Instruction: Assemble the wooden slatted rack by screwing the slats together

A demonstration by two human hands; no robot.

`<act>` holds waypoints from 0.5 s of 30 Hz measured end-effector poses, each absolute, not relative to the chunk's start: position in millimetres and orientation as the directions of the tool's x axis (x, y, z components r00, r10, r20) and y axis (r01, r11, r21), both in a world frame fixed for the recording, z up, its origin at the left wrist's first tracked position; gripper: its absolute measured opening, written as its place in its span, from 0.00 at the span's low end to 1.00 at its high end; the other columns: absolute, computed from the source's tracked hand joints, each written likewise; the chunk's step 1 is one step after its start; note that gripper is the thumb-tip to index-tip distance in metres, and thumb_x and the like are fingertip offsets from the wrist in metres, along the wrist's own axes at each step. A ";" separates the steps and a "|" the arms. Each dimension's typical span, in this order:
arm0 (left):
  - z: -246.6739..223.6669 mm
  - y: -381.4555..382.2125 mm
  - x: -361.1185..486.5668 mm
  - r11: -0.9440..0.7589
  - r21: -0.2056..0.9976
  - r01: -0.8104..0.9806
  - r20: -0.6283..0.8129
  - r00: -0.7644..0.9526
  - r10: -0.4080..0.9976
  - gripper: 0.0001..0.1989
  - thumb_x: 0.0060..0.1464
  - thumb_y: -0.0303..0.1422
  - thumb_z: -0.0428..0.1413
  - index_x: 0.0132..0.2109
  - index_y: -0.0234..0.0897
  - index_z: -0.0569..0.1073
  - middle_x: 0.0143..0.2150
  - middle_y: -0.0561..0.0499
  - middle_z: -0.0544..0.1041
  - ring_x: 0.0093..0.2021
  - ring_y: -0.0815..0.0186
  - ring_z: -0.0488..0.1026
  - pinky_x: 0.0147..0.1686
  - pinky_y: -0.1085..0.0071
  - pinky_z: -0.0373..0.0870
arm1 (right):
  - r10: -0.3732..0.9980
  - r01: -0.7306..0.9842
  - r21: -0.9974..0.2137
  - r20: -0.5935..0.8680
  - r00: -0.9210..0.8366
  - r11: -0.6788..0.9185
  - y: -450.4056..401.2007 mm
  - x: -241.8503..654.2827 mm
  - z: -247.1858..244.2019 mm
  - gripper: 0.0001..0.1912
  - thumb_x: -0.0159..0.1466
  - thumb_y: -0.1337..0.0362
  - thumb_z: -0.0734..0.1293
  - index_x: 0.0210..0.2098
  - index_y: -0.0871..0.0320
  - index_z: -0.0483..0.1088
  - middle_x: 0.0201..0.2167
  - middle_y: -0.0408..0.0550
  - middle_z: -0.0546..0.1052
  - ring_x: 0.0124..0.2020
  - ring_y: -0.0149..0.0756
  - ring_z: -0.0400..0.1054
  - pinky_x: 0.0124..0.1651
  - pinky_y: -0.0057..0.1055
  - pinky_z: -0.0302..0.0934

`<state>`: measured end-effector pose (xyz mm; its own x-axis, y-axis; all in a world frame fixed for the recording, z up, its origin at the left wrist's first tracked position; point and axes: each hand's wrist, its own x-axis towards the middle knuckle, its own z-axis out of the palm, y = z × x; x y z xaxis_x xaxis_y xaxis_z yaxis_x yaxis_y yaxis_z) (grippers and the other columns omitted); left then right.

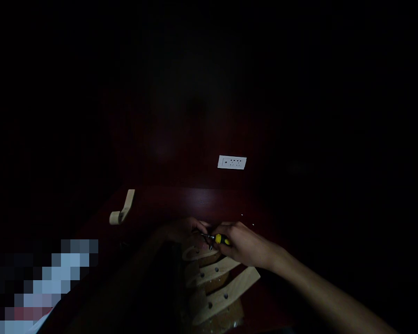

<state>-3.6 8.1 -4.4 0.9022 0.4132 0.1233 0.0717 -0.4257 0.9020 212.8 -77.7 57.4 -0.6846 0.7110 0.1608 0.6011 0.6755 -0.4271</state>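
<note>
The right hand (243, 242) is gripping a yellow-and-black screwdriver (218, 239), its fingers wrapping the handle. The screwdriver is extending above the farthest of 3 pale wooden hooks (218, 301), its shaft pointing toward the left hand (188, 227). The left fingers are curling near the shaft tip; whether they are gripping anything cannot be determined. 1 further wooden hook (127, 205) is lying well apart, leftward, on the dark red tabletop (181, 204).

Smooth, matt wooden pieces (237, 288), plastic screwdriver handle (219, 239)
</note>
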 end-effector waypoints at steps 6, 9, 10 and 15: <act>-8.3 15.2 1.6 -0.406 0.912 0.064 0.104 0.919 0.379 0.15 0.49 0.37 0.65 0.42 0.32 0.81 0.55 0.43 0.74 0.53 0.56 0.70 0.51 0.68 0.64 | 0.794 0.636 -0.477 0.313 -0.522 0.606 -67.7 225.1 73.1 0.11 0.67 0.59 0.62 0.36 0.58 0.72 0.30 0.43 0.75 0.30 0.30 0.67 0.35 0.26 0.58; -11.3 23.0 3.7 -0.398 0.916 0.044 0.103 0.935 0.341 0.17 0.47 0.41 0.66 0.40 0.32 0.81 0.56 0.41 0.73 0.57 0.52 0.68 0.54 0.65 0.61 | 0.818 0.600 -0.557 0.371 -0.439 0.574 -61.1 227.8 76.3 0.15 0.68 0.54 0.60 0.42 0.57 0.71 0.31 0.42 0.75 0.31 0.31 0.67 0.36 0.27 0.59; -12.3 25.3 3.7 -0.395 0.918 0.032 0.107 0.939 0.326 0.19 0.46 0.43 0.66 0.40 0.32 0.81 0.57 0.40 0.73 0.58 0.51 0.67 0.56 0.64 0.60 | 0.828 0.588 -0.583 0.371 -0.422 0.561 -59.2 228.2 76.8 0.15 0.68 0.54 0.59 0.44 0.57 0.71 0.32 0.43 0.75 0.32 0.32 0.67 0.37 0.27 0.59; -20.9 28.4 0.2 -0.376 0.926 -0.040 0.159 0.943 0.291 0.26 0.45 0.51 0.64 0.40 0.31 0.81 0.61 0.39 0.69 0.61 0.47 0.63 0.58 0.63 0.57 | 0.886 0.557 -0.692 0.308 -0.347 0.459 -50.5 231.8 75.0 0.13 0.70 0.60 0.54 0.46 0.53 0.67 0.35 0.43 0.73 0.35 0.33 0.67 0.41 0.31 0.59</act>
